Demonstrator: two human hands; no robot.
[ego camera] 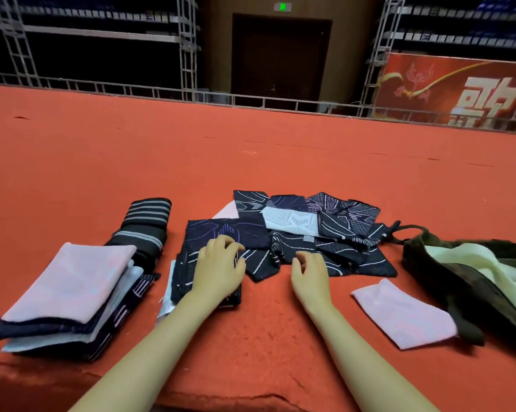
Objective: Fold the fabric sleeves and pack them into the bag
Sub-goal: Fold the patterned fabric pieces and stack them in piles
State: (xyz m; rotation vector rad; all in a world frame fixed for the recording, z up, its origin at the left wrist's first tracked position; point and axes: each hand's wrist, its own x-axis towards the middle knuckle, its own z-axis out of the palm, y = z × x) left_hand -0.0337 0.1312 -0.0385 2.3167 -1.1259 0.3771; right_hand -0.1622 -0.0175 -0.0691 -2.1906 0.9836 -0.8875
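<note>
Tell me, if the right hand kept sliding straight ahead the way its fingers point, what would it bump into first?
Most likely the loose pile of dark patterned sleeves right in front of it. The right hand has its fingertips at the pile's near edge, though whether they already touch the cloth is hard to tell from this angle.

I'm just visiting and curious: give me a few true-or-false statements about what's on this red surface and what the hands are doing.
1. The left hand rests on a folded dark patterned piece. True.
2. The right hand holds the pink cloth. False: that cloth lies apart, to its right; the hand holds nothing.
3. The dark bag sits at the right, with pale fabric showing inside. True.
4. The folded stack at the left is topped by a striped piece. False: a pink piece tops it.
</note>
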